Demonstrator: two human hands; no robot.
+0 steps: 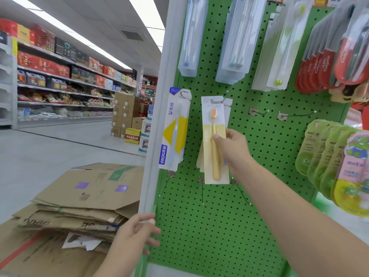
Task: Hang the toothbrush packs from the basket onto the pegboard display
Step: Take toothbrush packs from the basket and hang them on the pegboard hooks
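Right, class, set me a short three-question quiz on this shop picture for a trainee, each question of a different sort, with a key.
1. True or false: the right hand pinches the yellow toothbrush pack hanging on the green pegboard.
2. What does the left hand hold? A) a basket B) the white edge post of the display C) a cardboard box
3. Fill in: the two pegs right of the yellow pack are ____.

Key: 1 true; 2 B; 3 empty.
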